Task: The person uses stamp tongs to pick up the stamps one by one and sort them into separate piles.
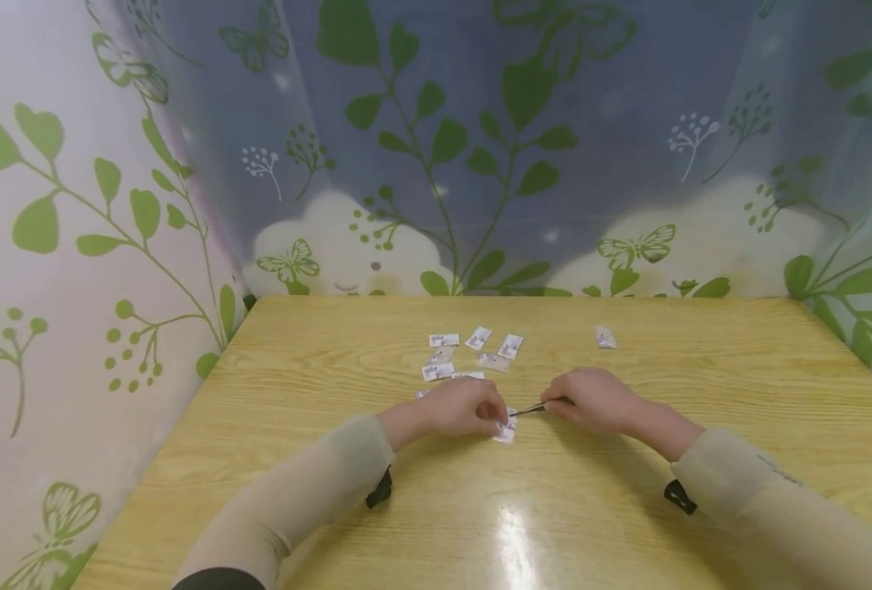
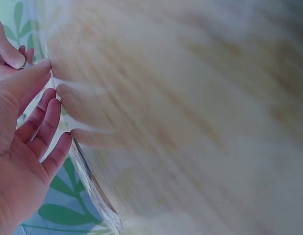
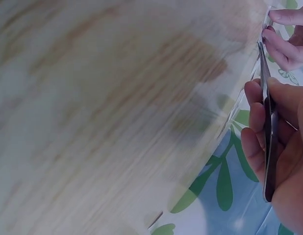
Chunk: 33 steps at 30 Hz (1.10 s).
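My left hand (image 1: 465, 407) reaches down to a small printed packet (image 1: 506, 432) lying on the wooden table, its fingertips pressing at the packet's left side. In the left wrist view several fingers of the left hand (image 2: 34, 132) stand apart, tips touching the tabletop. A pair of metal tweezers (image 3: 270, 127) is gripped between the thumb and fingers of my right hand (image 1: 591, 399). The tweezers' tip points left and meets the packet's right edge; whether it pinches anything is too small to tell. The packet is partly covered by the left fingers.
Several similar small packets (image 1: 444, 340) lie loosely grouped behind the left hand, some partly hidden by it. One lone packet (image 1: 605, 337) lies farther right, behind the right hand. A leaf-patterned curtain (image 1: 436, 147) borders the far edge of the table (image 1: 318, 344).
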Motion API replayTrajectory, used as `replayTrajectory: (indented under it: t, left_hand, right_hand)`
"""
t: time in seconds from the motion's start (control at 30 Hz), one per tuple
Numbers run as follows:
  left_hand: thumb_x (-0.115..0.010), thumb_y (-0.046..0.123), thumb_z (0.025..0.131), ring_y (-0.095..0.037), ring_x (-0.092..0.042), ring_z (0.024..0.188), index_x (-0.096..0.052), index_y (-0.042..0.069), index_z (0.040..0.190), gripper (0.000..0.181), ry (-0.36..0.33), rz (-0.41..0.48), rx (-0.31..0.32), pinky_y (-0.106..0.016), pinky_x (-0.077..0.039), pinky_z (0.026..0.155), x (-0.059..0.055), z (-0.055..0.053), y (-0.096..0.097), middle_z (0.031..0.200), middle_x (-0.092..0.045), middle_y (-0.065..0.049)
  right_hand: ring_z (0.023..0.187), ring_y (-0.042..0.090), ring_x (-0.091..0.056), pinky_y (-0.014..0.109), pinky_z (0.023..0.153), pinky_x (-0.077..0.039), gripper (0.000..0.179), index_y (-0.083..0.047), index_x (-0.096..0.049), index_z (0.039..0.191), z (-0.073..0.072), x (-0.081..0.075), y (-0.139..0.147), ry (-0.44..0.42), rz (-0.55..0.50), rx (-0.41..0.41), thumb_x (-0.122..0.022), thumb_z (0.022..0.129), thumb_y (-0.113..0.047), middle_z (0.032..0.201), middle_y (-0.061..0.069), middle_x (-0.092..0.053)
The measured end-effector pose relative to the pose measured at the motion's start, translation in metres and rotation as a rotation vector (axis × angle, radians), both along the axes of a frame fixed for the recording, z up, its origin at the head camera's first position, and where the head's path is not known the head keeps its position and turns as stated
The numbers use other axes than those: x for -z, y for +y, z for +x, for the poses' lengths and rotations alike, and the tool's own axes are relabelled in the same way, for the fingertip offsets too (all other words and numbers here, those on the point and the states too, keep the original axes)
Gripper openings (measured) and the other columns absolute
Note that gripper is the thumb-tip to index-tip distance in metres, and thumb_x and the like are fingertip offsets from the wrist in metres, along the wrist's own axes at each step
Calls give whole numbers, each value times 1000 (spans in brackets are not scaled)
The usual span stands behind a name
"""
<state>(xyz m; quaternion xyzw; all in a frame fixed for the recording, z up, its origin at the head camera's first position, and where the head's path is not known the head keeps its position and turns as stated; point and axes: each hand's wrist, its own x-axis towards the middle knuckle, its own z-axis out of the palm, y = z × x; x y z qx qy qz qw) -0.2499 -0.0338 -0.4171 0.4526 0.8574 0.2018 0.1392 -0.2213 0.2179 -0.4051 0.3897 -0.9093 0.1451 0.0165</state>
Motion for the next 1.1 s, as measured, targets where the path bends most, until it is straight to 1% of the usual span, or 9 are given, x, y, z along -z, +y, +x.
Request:
replayTrajectory:
  t: [0.1,0.2,0.37,0.53,0.7,0.9,1.0,1.1]
  left_hand:
    - [-73,20,87,-2,-56,81,-73,17,97,11,16,-11,-9,-16,-45,74,-1,0,1,91,-59,12]
    - [-74,22,87,-2,-56,82,-72,17,97,11,33,-20,-17,-16,-45,74,-2,2,2,92,-60,11]
    - [-75,25,86,-2,-56,83,-72,19,96,12,56,-36,-32,-16,-45,75,-3,3,3,91,-60,12]
    - [-75,26,86,-3,-55,81,-72,19,95,11,59,-33,-32,-17,-44,73,-1,3,3,90,-60,12]
    - [-75,27,86,-3,-55,81,-71,20,95,12,53,-37,-42,-17,-44,73,0,3,4,90,-59,13]
    - [-75,27,86,-3,-55,82,-71,19,95,13,36,-29,-32,-17,-44,74,-3,3,4,90,-59,12]
    - [-75,23,86,-3,-55,84,-71,17,97,13,8,3,-22,-18,-45,76,-2,1,1,92,-61,11]
    - [-75,20,86,-4,-56,85,-71,16,101,16,-10,36,-26,-19,-45,77,-2,-1,-4,93,-62,10]
  right_hand:
    - [75,14,-65,36,67,-53,8,-12,-74,92,2,1,1,14,-4,6,-67,90,-9,85,-4,-70]
    - [81,18,-67,38,70,-54,9,-11,-74,95,5,2,2,14,-10,10,-67,91,-10,89,-1,-71]
    - [83,18,-68,39,72,-54,10,-9,-74,97,13,5,3,-11,-26,0,-66,92,-12,91,0,-71]
    - [82,17,-68,38,72,-55,9,-10,-74,96,19,8,1,-8,-14,6,-66,92,-12,90,-1,-71]
    - [80,15,-66,36,68,-54,6,-12,-72,91,21,8,-1,16,7,11,-66,91,-10,87,-3,-70]
    - [76,13,-65,35,65,-53,6,-12,-72,89,20,7,-1,51,5,17,-67,91,-9,84,-6,-68]
    - [74,12,-64,35,65,-52,6,-11,-72,90,21,5,0,57,-6,24,-67,91,-9,82,-6,-67]
    - [70,9,-61,33,62,-51,7,-10,-73,91,23,2,4,61,-26,51,-67,91,-9,79,-7,-65]
